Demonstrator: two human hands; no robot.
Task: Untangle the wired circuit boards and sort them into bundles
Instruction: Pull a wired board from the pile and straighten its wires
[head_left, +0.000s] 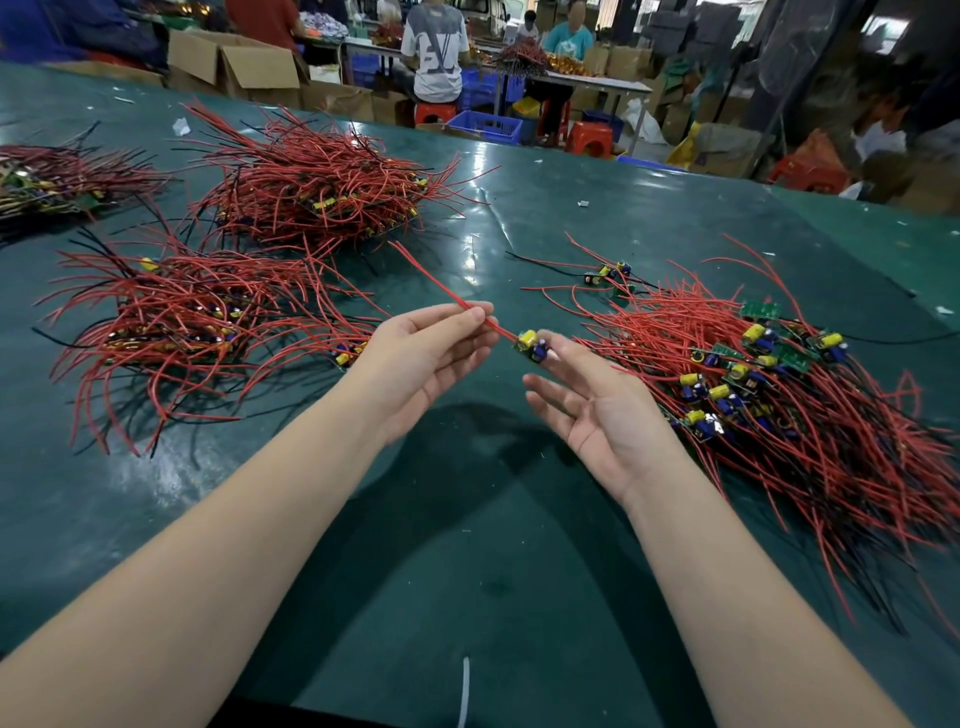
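Observation:
One small circuit board (531, 346) with a yellow capacitor and blue parts hangs above the table's middle, pinched at the fingertips of my right hand (597, 400). Its red wires (441, 288) run up and to the left through the thumb and fingertips of my left hand (431, 353). A big tangled heap of boards with red and black wires (810, 415) lies on the right. Sorted bundles lie on the left (171, 322) and farther back (322, 182).
The table has a dark green glossy cover (467, 519). Another wire pile (52, 176) sits at the far left edge. Two loose boards (608, 273) lie behind the right heap. Beyond the table are cardboard boxes (244, 67), blue crates, red stools and seated people.

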